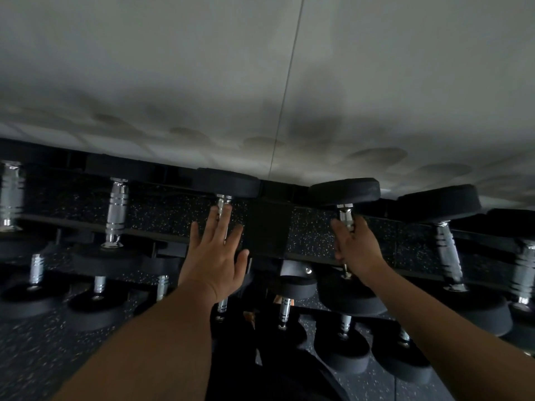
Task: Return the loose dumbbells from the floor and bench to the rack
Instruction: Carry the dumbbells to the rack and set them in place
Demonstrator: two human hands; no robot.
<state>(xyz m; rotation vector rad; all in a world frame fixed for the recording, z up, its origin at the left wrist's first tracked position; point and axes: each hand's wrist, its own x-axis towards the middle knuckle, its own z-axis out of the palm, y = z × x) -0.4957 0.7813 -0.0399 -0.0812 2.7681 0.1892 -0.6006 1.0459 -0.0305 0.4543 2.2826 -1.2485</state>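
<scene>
Racking step: your left hand [215, 256] is released; right hand [354, 247] fingers grasp the dumbbell [346, 215] handle at 1 o'clock. Next, let go.

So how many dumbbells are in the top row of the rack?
6 dumbbells: two at left, one under the left hand, one at the right hand, two at right. More may lie beyond the frame.

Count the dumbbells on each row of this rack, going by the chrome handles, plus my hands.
Upper-row dumbbells: 6
Lower-row dumbbells: 7, though the dim light makes this row less certain
Hands: 2, the left hand and the right hand
Total: 15
</scene>
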